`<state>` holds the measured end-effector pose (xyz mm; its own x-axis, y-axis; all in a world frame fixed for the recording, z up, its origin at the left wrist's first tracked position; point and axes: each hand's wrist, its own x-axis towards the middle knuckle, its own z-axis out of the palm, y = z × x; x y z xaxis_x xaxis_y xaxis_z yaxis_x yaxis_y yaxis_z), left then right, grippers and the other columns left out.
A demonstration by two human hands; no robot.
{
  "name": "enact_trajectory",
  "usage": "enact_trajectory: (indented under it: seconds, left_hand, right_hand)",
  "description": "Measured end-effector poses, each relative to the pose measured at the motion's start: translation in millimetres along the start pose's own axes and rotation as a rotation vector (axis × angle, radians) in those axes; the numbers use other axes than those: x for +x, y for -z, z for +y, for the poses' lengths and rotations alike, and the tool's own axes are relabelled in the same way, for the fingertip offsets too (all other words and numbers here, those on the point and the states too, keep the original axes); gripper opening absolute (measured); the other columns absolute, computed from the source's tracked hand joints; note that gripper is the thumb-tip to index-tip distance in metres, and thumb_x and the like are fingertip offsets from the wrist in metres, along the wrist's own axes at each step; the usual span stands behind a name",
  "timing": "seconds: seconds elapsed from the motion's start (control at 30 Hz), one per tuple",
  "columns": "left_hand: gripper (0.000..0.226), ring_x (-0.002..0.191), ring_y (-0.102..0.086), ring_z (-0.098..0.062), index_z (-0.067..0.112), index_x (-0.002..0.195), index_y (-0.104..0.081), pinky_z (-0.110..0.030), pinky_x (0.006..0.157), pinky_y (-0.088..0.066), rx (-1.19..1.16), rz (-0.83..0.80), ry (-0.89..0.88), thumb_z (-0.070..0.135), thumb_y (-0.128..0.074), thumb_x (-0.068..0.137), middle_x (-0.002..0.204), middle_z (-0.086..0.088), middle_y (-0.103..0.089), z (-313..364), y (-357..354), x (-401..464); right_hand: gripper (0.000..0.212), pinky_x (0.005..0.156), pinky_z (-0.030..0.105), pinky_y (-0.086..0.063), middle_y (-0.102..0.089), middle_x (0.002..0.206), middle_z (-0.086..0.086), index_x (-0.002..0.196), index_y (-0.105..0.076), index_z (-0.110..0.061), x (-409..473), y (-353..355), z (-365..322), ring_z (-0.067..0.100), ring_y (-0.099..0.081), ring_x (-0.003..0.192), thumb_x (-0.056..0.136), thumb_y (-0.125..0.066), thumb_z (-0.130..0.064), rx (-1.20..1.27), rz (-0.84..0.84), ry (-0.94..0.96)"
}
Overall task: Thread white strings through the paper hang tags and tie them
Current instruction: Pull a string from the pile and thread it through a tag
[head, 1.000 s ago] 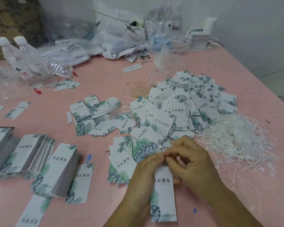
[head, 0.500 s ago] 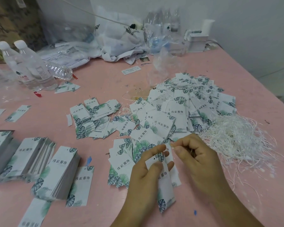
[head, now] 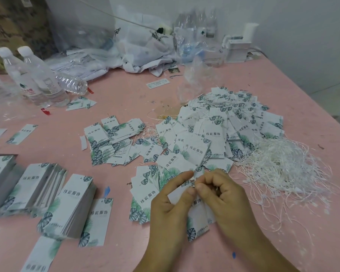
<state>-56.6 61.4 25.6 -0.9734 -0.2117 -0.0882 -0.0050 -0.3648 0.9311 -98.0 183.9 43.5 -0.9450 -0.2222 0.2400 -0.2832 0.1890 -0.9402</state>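
A white hang tag (head: 196, 222) with green leaf print is held low over the pink table (head: 126, 99). My left hand (head: 171, 205) pinches its top end between thumb and forefinger. My right hand (head: 224, 195) has its fingers curled and pinches at the tag's top corner, right against my left thumb. A thin white string there is barely visible. A tangled heap of white strings (head: 283, 163) lies just right of my hands. Behind my hands spreads a large pile of strung tags (head: 224, 124).
Neat stacks of unstrung tags (head: 71, 203) stand at the left front, with loose tags (head: 110, 142) scattered in the middle. Water bottles (head: 33, 79) lie at the far left. Plastic bags (head: 145, 46) and a white box (head: 238, 50) crowd the back edge by the wall.
My hands parted about half a second ago, the left tilting the tag. They have now come back together at the tag's top end.
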Motion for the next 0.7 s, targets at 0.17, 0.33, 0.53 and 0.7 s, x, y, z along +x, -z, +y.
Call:
enact_trajectory:
  seconds: [0.17, 0.33, 0.53, 0.7]
  left_hand:
    - [0.040, 0.097, -0.071, -0.038, 0.028, 0.116, -0.070, -0.050, 0.084, -0.056, -0.052, -0.010, 0.024, 0.043, -0.078, 0.079, 0.104, -0.020, -0.074, 0.7, -1.1, 0.7]
    - [0.036, 0.097, -0.071, -0.033, 0.021, 0.113, -0.072, -0.042, 0.081, -0.057, -0.110, 0.012, 0.042, 0.041, -0.064, 0.083, 0.107, -0.018, -0.073, 0.0, -1.5, 1.7]
    - [0.025, 0.084, -0.070, -0.027, 0.020, 0.102, -0.075, -0.035, 0.068, -0.055, -0.109, 0.099, 0.039, 0.029, -0.058, 0.086, 0.100, -0.017, -0.074, 1.6, -2.3, 2.1]
    - [0.024, 0.080, -0.071, -0.026, 0.019, 0.101, -0.075, -0.033, 0.064, -0.057, -0.148, 0.096, 0.065, 0.026, -0.061, 0.083, 0.099, -0.017, -0.074, 6.1, -4.0, 1.2]
  right_hand:
    - [0.010, 0.065, 0.007, -0.040, -0.059, 0.081, -0.013, 0.081, -0.065, -0.031, -1.4, -0.9, -1.1, 0.005, -0.054, 0.070, 0.085, -0.065, -0.021, -0.033, 0.018, 0.019]
    - [0.008, 0.066, 0.006, -0.039, -0.059, 0.082, -0.013, 0.081, -0.066, -0.027, -1.8, 0.0, -2.8, 0.003, -0.055, 0.071, 0.084, -0.065, -0.020, -0.054, 0.041, 0.028]
    - [0.006, 0.066, 0.007, -0.040, -0.058, 0.085, -0.013, 0.082, -0.065, -0.027, -3.6, -2.0, -3.8, 0.005, -0.056, 0.072, 0.084, -0.065, -0.021, -0.059, 0.061, 0.026]
    - [0.006, 0.066, 0.008, -0.041, -0.059, 0.087, -0.012, 0.083, -0.065, -0.029, -4.3, -1.8, -2.9, 0.007, -0.056, 0.073, 0.085, -0.064, -0.023, -0.074, 0.091, 0.025]
